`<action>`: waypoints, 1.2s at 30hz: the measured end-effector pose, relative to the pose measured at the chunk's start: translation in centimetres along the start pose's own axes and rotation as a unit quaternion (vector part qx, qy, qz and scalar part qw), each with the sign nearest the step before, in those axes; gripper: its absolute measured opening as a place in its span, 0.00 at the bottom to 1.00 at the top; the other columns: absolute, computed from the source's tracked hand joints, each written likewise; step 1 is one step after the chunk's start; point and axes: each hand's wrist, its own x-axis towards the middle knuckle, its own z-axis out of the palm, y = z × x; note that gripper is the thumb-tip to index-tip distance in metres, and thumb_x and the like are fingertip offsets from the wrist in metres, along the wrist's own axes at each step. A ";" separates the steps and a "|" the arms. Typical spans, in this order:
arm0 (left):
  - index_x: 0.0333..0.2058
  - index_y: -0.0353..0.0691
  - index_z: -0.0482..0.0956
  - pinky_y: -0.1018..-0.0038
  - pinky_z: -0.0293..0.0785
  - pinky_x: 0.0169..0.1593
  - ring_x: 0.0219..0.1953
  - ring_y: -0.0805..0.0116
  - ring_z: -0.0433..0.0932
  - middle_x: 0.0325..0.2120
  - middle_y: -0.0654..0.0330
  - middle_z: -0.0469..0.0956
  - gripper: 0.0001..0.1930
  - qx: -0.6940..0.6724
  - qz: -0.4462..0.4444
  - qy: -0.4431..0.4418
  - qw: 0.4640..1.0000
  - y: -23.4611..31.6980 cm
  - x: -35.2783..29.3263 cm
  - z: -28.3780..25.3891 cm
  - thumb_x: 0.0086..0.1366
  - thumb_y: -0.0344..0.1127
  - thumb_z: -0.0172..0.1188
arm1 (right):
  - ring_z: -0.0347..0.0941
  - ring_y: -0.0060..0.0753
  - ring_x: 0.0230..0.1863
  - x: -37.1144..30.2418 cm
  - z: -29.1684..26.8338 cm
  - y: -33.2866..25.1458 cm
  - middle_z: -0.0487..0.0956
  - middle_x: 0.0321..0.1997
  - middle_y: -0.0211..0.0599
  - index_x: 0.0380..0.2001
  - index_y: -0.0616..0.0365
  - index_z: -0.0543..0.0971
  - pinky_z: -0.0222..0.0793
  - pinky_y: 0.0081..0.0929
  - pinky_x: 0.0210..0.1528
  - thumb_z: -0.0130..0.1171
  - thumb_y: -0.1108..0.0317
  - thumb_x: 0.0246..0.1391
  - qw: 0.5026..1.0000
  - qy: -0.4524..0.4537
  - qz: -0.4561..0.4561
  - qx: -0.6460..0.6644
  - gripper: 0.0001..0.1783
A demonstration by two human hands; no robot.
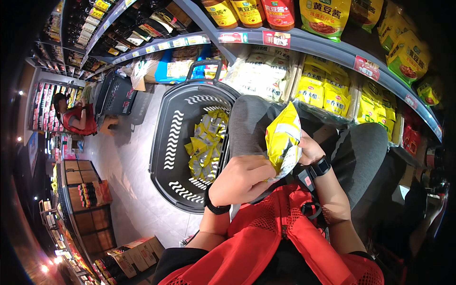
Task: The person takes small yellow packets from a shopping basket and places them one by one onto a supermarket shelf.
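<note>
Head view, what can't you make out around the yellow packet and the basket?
- Yellow packet: lower end hidden by the left hand.
- Right hand: fingers hidden behind the packet.
- Basket: right side hidden by the knee; its small yellow packs are too small to count.
- Top shelf bottles: cut off by the upper edge.

The yellow packet (pixel 283 137) is glossy plastic film, the black basket (pixel 166 142) is matt moulded plastic, the vest (pixel 280 237) is red open mesh cloth, the floor (pixel 128 175) is smooth pale tile.
</note>
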 end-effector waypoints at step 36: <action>0.36 0.30 0.69 0.83 0.66 0.32 0.30 0.80 0.71 0.28 0.61 0.74 0.13 -0.265 -0.341 0.214 0.876 -2.3 0.6 3.6 0.54 0.32 0.55 | 0.71 0.24 0.36 -0.5 2.1 -1.4 0.74 0.37 0.37 0.39 0.64 0.69 0.66 0.21 0.40 0.60 0.76 0.36 0.957 0.200 -0.120 -0.174 0.21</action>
